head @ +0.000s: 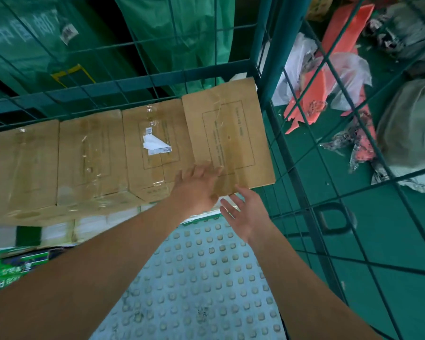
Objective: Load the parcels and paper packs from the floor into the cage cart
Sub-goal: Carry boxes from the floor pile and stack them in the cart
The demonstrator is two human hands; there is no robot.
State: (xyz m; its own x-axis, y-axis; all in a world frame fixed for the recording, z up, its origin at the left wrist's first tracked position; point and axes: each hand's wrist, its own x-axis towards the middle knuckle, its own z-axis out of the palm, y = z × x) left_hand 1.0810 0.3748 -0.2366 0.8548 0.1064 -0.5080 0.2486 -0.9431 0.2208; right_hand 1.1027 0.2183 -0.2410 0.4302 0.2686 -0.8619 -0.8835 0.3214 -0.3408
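Inside cart point(268, 45): left hand point(196, 185) flat on pack point(228, 133), likely squaring row; right hand point(241, 212) open beside.

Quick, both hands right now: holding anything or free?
Left hand: open, fingers straight, resting on the near edge of the rightmost brown parcel; motion-blurred.
Right hand: open, fingers spread, holding nothing, just below that parcel's near corner.

Both hands point(221, 197) rest open on brown parcel point(228, 133).
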